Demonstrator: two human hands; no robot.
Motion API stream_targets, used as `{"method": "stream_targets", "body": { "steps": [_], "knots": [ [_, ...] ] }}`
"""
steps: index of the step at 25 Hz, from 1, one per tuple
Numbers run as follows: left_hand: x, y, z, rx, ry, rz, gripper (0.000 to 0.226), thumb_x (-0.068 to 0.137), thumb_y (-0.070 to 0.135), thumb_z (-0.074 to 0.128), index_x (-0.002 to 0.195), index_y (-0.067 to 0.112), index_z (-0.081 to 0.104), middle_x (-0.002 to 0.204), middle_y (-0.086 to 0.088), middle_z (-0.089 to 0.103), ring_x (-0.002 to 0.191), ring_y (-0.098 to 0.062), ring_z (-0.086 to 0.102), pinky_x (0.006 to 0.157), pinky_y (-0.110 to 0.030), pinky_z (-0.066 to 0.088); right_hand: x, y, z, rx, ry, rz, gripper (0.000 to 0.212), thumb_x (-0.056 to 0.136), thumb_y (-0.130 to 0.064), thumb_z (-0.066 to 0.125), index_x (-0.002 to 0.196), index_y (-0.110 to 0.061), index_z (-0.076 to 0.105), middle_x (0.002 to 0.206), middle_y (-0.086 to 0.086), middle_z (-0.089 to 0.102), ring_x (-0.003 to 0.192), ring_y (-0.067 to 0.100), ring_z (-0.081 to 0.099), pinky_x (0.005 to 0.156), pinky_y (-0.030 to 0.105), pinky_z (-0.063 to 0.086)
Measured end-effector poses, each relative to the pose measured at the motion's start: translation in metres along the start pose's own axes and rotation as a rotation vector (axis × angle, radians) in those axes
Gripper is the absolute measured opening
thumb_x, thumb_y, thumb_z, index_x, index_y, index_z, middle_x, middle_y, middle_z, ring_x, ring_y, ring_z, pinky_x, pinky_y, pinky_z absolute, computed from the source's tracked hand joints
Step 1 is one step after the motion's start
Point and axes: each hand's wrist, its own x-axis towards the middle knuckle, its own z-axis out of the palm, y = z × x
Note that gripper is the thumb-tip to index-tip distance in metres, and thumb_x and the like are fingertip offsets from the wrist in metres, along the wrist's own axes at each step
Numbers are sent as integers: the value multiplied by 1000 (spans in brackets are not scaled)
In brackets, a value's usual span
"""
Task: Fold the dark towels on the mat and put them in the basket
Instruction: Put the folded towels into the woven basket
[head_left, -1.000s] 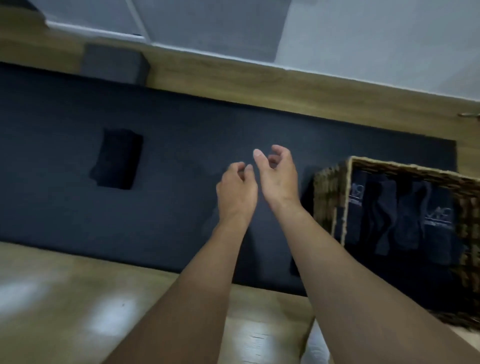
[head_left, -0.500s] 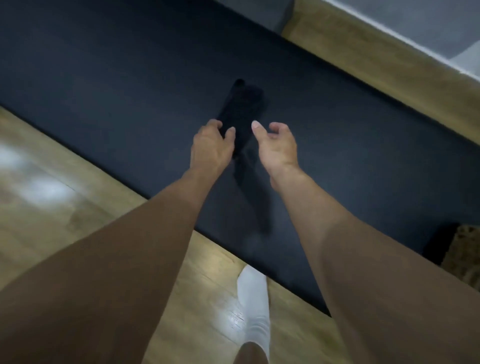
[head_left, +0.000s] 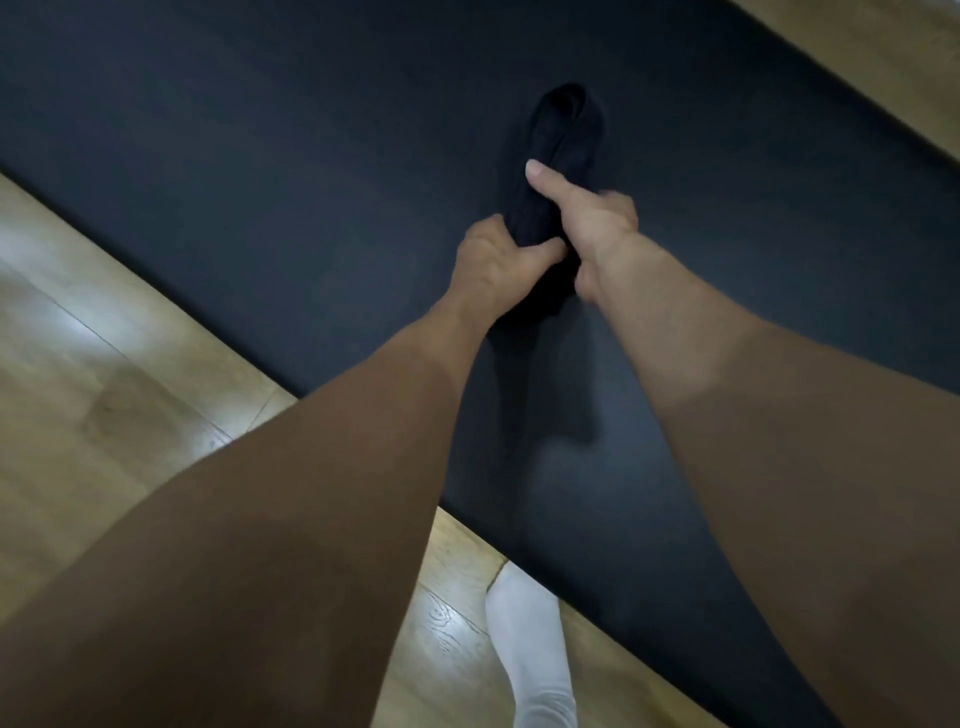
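A dark towel (head_left: 563, 135), bunched into a long narrow shape, lies on the dark mat (head_left: 260, 171) in the upper middle of the head view. My left hand (head_left: 498, 260) grips its near end from the left, fingers curled into the cloth. My right hand (head_left: 587, 218) holds it from the right, with the thumb stretched forward along the top of the towel. The part of the towel under my hands is hidden. The basket is out of view.
Wooden floor (head_left: 104, 364) runs along the near left side of the mat and shows again at the far right corner (head_left: 883, 62). My foot in a white sock (head_left: 530, 639) stands on the floor by the mat's near edge.
Both hands have reached forward and closed on the dark towel, which they only hovered near before. The view has swung left, so the basket has dropped out of sight.
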Motion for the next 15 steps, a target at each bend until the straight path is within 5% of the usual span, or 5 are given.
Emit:
{"method": "stream_targets", "body": {
  "steps": [2, 6, 10, 15],
  "knots": [
    [-23, 5, 4, -210, -113, -69, 43, 74, 34, 74, 111, 16, 64, 103, -3, 70, 94, -19, 68, 80, -35, 60, -9, 1, -19, 85, -20, 53, 82, 60, -48, 90, 123, -7, 54, 116, 7, 66, 99, 25, 67, 84, 42, 59],
    [-90, 37, 22, -437, -340, -145, 50, 67, 34, 75, 114, 20, 66, 107, -6, 74, 99, -24, 70, 85, -42, 60, -49, -8, -78, 131, -6, 78, 102, 56, -66, 82, 134, -10, 50, 121, 6, 66, 104, 24, 66, 89, 42, 57],
    [-165, 91, 65, -439, -205, -74, 35, 83, 57, 68, 102, 28, 68, 103, 3, 74, 97, -14, 70, 89, -37, 57, -103, -32, -154, 165, 102, -8, 68, 69, -52, 82, 121, -13, 61, 106, 3, 71, 94, 21, 69, 86, 40, 58],
    [-286, 161, 154, -280, -85, 103, 53, 88, 68, 49, 105, 20, 65, 101, 5, 69, 97, -12, 64, 91, -37, 53, -190, -46, -297, 212, 172, -77, 57, 74, -48, 81, 117, -16, 61, 103, 2, 72, 92, 19, 70, 84, 39, 59]
  ]
}}
